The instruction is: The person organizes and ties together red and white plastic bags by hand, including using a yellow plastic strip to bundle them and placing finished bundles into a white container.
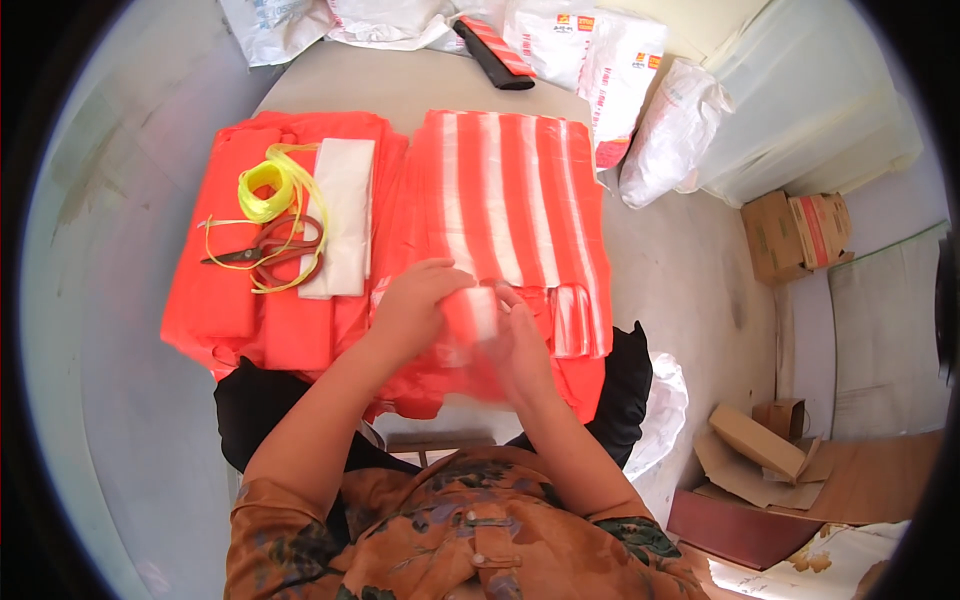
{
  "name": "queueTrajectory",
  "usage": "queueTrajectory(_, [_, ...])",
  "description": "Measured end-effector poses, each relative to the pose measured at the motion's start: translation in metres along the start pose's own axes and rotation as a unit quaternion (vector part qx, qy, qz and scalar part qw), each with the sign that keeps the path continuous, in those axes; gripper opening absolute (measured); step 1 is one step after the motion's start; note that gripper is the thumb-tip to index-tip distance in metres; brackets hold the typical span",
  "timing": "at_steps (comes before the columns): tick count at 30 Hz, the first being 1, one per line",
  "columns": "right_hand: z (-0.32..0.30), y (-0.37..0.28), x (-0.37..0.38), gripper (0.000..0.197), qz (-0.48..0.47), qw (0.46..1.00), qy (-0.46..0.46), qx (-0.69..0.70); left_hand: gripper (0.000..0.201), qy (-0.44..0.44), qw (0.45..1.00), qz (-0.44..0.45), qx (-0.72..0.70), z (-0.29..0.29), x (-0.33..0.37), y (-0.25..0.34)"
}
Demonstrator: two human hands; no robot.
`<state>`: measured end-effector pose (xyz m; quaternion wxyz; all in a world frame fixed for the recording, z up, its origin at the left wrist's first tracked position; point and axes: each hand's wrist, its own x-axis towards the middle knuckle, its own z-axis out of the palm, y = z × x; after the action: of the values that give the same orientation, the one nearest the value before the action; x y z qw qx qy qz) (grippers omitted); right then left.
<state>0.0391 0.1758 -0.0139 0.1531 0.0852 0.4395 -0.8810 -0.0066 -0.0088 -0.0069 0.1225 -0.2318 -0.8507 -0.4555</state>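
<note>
A small folded red-and-white striped plastic bag [478, 314] is held up between my hands, partly blurred. My left hand [412, 302] grips its left side. My right hand [518, 348] pinches its right edge, slightly smeared by motion. Beneath and beyond them lies a wide stack of red-and-white striped plastic bags [500, 190]. One small folded striped bundle [573, 320] rests at its near right corner. On the left, a red plastic pile [215, 240] carries scissors [272, 252], a roll of yellow plastic twine [264, 192] with loose strands, and a folded white piece [345, 205].
White printed sacks [620, 75] line the far side, with a black-and-red folded item [495, 55] by them. A cardboard box [795, 235] stands at the right. Opened cardboard [755, 450] lies lower right. A white plastic bag [660, 415] sits beside my right knee.
</note>
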Motion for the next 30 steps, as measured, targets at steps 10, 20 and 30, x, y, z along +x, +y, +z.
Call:
queueTrajectory(10, [0.003, 0.007, 0.039, 0.063, -0.115, 0.983, 0.034, 0.137, 0.041, 0.037, 0.949, -0.183, -0.253, 0.002, 0.000, -0.009])
queueTrajectory(20, [-0.024, -0.028, 0.042, 0.051, -0.157, 0.962, 0.096, 0.203, 0.039, 0.055, 0.952, -0.150, -0.261, -0.007, 0.000, -0.003])
queueTrajectory(30, [-0.053, -0.042, 0.033, 0.050, -0.171, 0.953, 0.117, 0.222, 0.032, 0.079, 0.965, -0.116, -0.222, -0.022, -0.008, -0.002])
